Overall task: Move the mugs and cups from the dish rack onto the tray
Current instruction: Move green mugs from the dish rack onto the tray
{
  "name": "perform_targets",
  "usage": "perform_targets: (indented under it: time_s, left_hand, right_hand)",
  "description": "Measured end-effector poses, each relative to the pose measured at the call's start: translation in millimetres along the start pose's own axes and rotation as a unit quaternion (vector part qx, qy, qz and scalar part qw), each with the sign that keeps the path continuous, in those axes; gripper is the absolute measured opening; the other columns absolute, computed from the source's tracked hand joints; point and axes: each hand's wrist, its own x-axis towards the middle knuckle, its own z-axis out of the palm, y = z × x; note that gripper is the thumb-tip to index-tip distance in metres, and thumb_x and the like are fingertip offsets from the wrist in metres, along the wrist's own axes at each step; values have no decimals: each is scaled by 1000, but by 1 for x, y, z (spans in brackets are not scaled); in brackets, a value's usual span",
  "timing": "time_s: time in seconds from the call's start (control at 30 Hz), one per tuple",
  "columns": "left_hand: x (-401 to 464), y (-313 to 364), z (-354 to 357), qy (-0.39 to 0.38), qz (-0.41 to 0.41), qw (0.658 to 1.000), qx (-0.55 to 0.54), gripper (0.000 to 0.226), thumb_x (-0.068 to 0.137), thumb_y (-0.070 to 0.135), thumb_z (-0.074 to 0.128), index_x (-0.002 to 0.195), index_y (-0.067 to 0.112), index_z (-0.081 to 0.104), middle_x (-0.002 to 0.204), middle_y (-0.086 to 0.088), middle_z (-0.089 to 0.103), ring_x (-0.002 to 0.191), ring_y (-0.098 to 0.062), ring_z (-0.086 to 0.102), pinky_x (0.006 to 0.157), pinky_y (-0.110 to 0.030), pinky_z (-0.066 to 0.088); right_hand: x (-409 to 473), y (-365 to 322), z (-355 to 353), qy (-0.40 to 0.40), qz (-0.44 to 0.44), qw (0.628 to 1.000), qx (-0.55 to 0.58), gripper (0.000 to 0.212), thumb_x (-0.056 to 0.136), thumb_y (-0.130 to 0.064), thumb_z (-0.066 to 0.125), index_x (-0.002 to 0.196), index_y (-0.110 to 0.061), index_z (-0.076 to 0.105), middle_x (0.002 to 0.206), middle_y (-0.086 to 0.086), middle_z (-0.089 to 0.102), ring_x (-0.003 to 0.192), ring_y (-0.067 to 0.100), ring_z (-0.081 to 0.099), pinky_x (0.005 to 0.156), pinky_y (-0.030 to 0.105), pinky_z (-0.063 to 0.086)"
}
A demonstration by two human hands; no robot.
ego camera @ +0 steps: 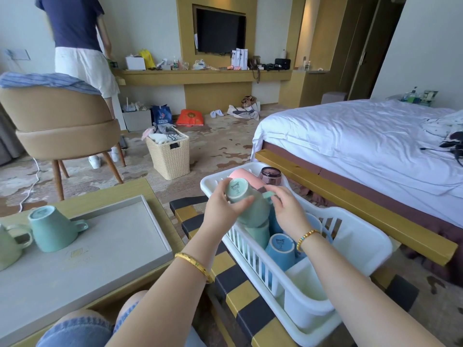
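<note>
A white plastic dish rack (pixel 350 236) sits on a yellow-and-black checked bench. Over the rack's far half, my left hand (pixel 220 206) grips the body of an upside-down mint green mug (pixel 246 202). My right hand (pixel 288 209) pinches that mug's handle. In the rack lie a pink cup (pixel 246 175), a dark purple glass cup (pixel 270 174), a blue mug (pixel 280 247) and another green cup (pixel 258 234). The grey tray (pixel 140 246) on the low table at left holds an upside-down teal mug (pixel 53 229) and a pale green mug (pixel 10 246).
A white cutlery holder (pixel 308 294) fills the rack's near end. A bed (pixel 363 139) with a wooden frame runs along the right. A wicker basket (pixel 169 152) and a tan chair (pixel 65 126) stand on the floor beyond. A person (pixel 80 46) stands at the back left.
</note>
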Motion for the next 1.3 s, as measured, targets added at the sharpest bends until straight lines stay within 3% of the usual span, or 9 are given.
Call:
perform_targets:
  time_s: [0.1,0.23,0.4,0.53,0.7,0.93,1.07,1.2,1.3]
  left_hand:
    - [3,16,-14,6,38,999,12,61,73,29,77,125,21,46,96,21,54,88,-3,55,73,-12,44]
    - [5,28,-47,15,91,994,66,58,72,27,77,122,22,48,103,11,57,94,-10,56,83,-22,46]
    - [-2,26,-108,37,96,986,128,64,72,26,77,127,21,44,104,12,53,96,-9,55,85,-26,48]
    - [-10,10,-155,79,92,978,171,62,74,22,76,127,23,44,106,12,53,98,-8,52,84,-24,44]
    - [-14,-27,-202,100,59,964,240,62,74,24,76,126,22,43,107,11,51,97,-11,49,80,-24,38]
    - [-7,-97,-243,120,-43,960,251,64,74,26,74,128,22,42,116,5,56,97,-13,50,80,-24,37]
    - [7,-135,-255,108,-95,953,268,70,76,30,73,135,19,37,128,-2,54,114,-21,52,88,-24,38]
    - [26,-160,-268,102,-128,946,281,72,76,33,72,136,18,36,134,-3,52,120,-22,49,92,-27,38]
    - [39,-172,-275,98,-138,942,289,73,77,34,71,138,18,34,136,-4,49,123,-22,47,95,-27,37]
  right_hand:
    - [2,-13,-2,6,-51,998,-43,48,95,2,34,136,-20,46,137,-1,46,119,12,45,94,14,34]
    - [11,-36,4,35,-102,985,-132,44,95,-2,40,132,-22,51,133,3,56,118,25,52,93,35,45]
    - [28,-76,38,-26,-188,953,-238,29,94,-17,48,121,-21,59,119,5,65,110,26,58,83,38,50]
    - [38,-111,88,-87,-221,938,-251,24,94,-20,47,115,-18,57,106,11,64,104,31,58,77,39,49]
    - [41,-135,158,-159,-238,905,-314,17,93,-17,45,108,-17,53,96,10,56,88,33,61,63,30,34]
    - [49,-136,249,-228,-231,872,-368,19,90,-6,45,106,-12,53,100,14,62,93,34,60,64,34,36]
    - [57,-117,294,-259,-219,868,-362,25,87,-1,44,106,-14,54,97,13,65,90,32,63,61,32,39]
    - [69,-104,324,-265,-215,876,-340,8,91,-9,45,89,-16,49,91,13,66,83,33,63,53,30,30]
    - [78,-99,341,-261,-213,883,-328,17,96,-21,43,80,-18,39,88,13,67,78,33,63,51,28,28]
